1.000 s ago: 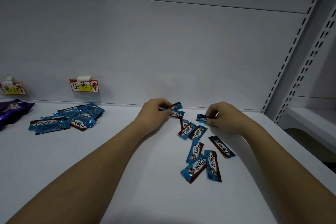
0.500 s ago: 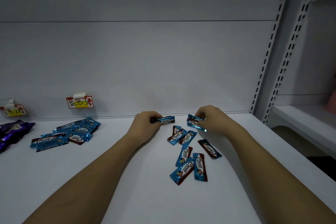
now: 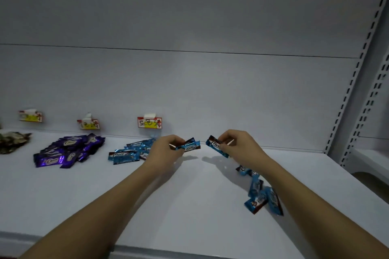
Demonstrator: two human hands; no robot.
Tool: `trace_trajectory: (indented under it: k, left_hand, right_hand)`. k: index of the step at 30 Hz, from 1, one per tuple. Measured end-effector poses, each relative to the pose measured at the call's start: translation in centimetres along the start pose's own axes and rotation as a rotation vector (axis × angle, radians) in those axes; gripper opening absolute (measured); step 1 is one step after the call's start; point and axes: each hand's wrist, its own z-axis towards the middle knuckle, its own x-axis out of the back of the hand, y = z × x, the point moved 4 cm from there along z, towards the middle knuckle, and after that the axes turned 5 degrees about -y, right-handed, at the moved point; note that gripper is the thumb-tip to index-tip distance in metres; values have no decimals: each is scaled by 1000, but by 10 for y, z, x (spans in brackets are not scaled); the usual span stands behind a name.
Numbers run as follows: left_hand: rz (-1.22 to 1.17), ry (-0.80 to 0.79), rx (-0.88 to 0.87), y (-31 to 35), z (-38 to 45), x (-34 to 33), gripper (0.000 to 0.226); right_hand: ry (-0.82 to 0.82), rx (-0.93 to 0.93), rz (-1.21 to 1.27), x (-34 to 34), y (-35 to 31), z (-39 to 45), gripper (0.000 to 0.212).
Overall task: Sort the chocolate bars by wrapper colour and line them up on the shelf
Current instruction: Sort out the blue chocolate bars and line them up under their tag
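My left hand [image 3: 166, 149] grips a blue chocolate bar [image 3: 190, 145] above the white shelf [image 3: 189, 206]. In my right hand [image 3: 240, 146] a second blue bar [image 3: 214, 147] is pinched, tilted down to the right. Both bars hang a little above the shelf surface. A pile of blue bars [image 3: 128, 152] lies to the left of my left hand, under a red and yellow label [image 3: 149, 122]. Several loose blue bars [image 3: 260, 195] lie by my right forearm, partly hidden by it. A pile of purple bars [image 3: 67, 151] lies further left.
Two more labels [image 3: 88, 124] [image 3: 30, 116] are stuck on the back wall. A heap of dark patterned wrappers [image 3: 12, 141] lies at the far left. A perforated upright [image 3: 355, 73] bounds the shelf on the right, with another shelf [image 3: 372, 160] beyond it.
Both hands have lifted their blue bars off the shelf and moved left, away from the loose bars. The view has swung left, bringing the purple pile and more labels into sight.
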Motion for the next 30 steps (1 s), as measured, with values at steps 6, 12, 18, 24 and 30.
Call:
trace_trajectory:
  k: [6, 12, 18, 24, 30]
  left_hand:
    - [-109, 224, 69, -49, -17, 98, 25]
    - [-255, 310, 118, -86, -21, 140, 33]
    - [-314, 243, 105, -82, -17, 136, 28]
    - [52, 171, 191, -94, -6, 137, 23]
    - [442, 247, 145, -101, -4, 135, 33]
  right_hand:
    - [-98, 15, 55, -84, -58, 24, 12]
    - [-49, -48, 167, -145, -94, 64, 9]
    - [-27, 37, 71, -177, -94, 64, 12]
    - [-23, 92, -32, -187, -88, 56, 8]
    - [19, 154, -185, -184, -89, 65, 10]
